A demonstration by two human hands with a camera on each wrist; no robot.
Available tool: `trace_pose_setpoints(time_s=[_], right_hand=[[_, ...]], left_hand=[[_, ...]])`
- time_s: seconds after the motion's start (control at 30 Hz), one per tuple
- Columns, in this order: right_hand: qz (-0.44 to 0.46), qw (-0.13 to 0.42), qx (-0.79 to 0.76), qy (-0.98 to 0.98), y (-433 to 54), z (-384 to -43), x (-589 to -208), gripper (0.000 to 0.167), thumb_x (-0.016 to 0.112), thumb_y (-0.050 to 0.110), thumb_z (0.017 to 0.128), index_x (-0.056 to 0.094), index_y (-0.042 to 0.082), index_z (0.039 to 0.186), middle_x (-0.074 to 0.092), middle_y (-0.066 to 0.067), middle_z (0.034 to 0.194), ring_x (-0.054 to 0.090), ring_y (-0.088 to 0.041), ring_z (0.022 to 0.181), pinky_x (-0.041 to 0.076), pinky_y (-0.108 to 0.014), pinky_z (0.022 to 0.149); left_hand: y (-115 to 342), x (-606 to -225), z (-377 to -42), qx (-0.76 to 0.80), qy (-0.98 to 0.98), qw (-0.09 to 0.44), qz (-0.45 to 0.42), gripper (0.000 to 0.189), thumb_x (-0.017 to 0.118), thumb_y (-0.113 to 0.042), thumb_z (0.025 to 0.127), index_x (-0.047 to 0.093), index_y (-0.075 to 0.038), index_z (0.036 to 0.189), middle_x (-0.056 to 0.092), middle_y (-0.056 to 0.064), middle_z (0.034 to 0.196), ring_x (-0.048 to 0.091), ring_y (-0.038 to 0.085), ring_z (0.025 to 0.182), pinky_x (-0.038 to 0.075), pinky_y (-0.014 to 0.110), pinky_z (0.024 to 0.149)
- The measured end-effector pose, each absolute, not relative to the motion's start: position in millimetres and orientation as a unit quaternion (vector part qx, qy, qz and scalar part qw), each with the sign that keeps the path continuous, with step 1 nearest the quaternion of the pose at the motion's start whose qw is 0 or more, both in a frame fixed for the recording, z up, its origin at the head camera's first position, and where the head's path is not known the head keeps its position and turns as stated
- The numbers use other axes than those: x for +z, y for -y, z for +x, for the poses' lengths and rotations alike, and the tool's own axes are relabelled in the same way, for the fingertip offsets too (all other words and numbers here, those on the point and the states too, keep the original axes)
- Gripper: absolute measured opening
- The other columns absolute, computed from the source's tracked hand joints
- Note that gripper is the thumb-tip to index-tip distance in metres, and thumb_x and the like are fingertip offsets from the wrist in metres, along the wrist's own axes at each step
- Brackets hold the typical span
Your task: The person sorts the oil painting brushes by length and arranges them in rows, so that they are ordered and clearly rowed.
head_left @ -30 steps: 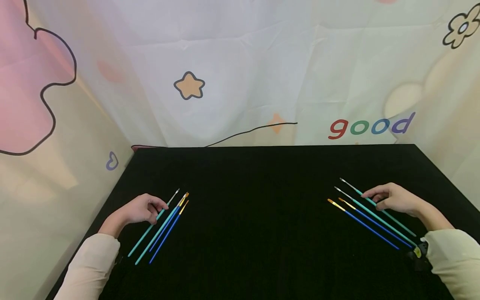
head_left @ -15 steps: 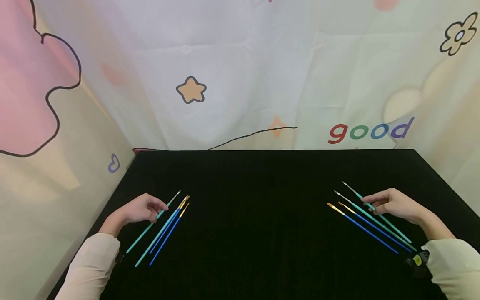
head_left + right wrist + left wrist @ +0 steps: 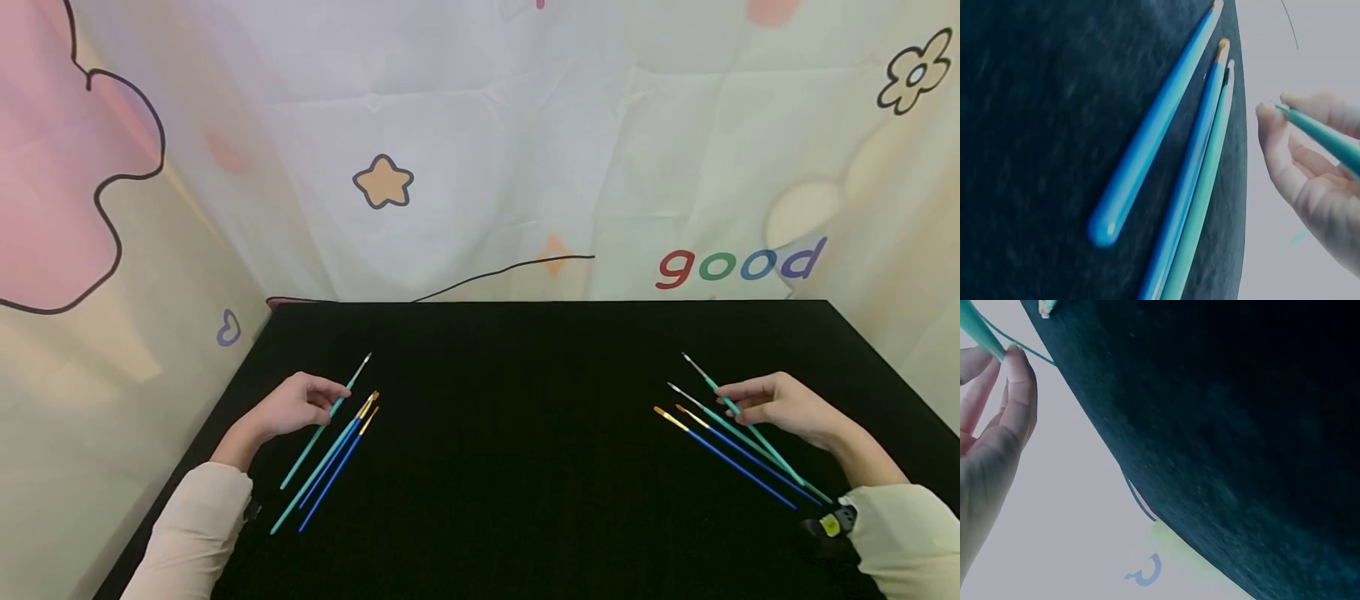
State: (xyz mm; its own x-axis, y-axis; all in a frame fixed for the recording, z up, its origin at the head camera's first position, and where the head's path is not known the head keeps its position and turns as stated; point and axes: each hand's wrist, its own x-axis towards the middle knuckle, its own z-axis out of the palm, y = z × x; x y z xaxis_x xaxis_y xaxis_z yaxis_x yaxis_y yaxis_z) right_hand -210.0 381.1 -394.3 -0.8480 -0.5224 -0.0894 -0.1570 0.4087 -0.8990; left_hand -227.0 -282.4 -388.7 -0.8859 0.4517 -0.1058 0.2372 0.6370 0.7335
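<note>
In the head view my left hand (image 3: 294, 406) pinches a teal paintbrush (image 3: 306, 457) between thumb and fingers, its bristle end pointing away from me. Just right of it lie another teal paintbrush (image 3: 309, 485) and two blue paintbrushes (image 3: 339, 469), close together. On the other side my right hand (image 3: 787, 407) pinches a second teal paintbrush (image 3: 770, 444) by its handle, also bristles away. Left of that hand rest a teal paintbrush (image 3: 705, 406) and two blue paintbrushes (image 3: 738, 452). The right wrist view shows the held teal handle (image 3: 1325, 139) apart from the blue ones (image 3: 1147, 137).
The paintbrushes lie on a black tabletop (image 3: 510, 450). Behind it and at both sides hangs a pale printed cloth (image 3: 480, 167) with a star, a flower and the word "good". A dark wrist device (image 3: 831, 523) sits by the right cuff.
My left hand has moved up and right with its teal paintbrush. The right hand's paintbrush has shifted left, its back end now crossing over the neighbouring brushes. The other brushes stay put.
</note>
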Motion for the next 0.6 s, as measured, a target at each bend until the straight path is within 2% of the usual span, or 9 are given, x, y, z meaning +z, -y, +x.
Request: trace_pose_setpoints(time_s=[0.2,0.37,0.6], right_hand=[[-0.199,0.177,-0.514,-0.815,-374,-209,-391,0.033,0.053,-0.002,0.087,0.05,-0.014,0.118,0.065,0.002,0.103,0.063,-0.015,0.086,0.052,-0.027,0.073],[-0.203,0.16,-0.523,-0.812,-365,-207,-388,0.031,0.054,-0.002,0.088,0.056,-0.006,0.119,0.064,0.006,0.104,0.064,-0.017,0.087,0.052,-0.027,0.073],[-0.164,0.133,-0.521,-0.827,-348,-204,-382,0.039,0.055,0.002,0.088,0.047,-0.016,0.121,0.064,-0.003,0.103,0.064,-0.018,0.087,0.052,-0.029,0.072]], left_hand=[[273,-384,-226,0.386,-0.895,0.124,0.185,0.035,0.056,0.008,0.08,0.056,0.01,0.114,0.058,0.022,0.099,0.053,0.023,0.079,0.048,0.035,0.073],[268,-380,-226,0.385,-0.897,0.11,0.187,0.035,0.056,0.008,0.08,0.056,0.01,0.115,0.059,0.021,0.095,0.052,0.023,0.078,0.048,0.033,0.071],[262,-377,-229,0.397,-0.891,0.102,0.196,0.036,0.055,0.006,0.081,0.056,0.009,0.117,0.059,0.022,0.098,0.051,0.024,0.079,0.047,0.031,0.069]])
